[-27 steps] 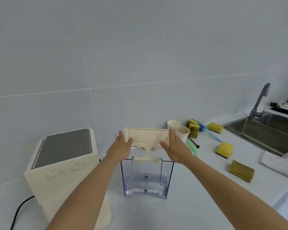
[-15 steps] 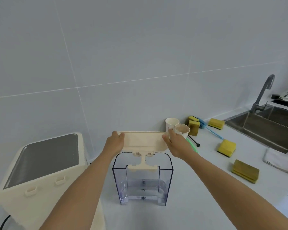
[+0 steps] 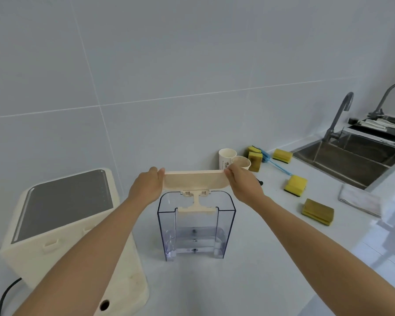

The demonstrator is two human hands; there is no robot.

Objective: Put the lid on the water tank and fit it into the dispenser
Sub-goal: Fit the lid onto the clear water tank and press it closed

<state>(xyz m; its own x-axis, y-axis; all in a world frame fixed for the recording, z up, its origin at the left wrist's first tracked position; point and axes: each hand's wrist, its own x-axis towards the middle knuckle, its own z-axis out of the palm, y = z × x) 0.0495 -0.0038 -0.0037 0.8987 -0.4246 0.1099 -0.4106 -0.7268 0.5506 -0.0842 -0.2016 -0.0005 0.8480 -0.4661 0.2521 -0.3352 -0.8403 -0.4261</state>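
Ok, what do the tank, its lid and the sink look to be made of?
Water tank: clear hard plastic, glossy; the counter shows through its walls. Lid, held at its ends by the left hand and right hand: opaque cream plastic, matte, with moulded clips. Sink: probably stainless steel, grey and brushed with a dull sheen.

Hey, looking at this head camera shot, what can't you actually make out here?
- Back rim of the clear plastic water tank: hidden by the cream plastic lid, so whether it has seated is unclear.
- Fingertips of the left hand and right hand: wrapped behind the lid's ends.
- Print on the white paper cup: too small.
- Cream water dispenser: its tank slot faces away; the black cord is cut off by the bottom edge.
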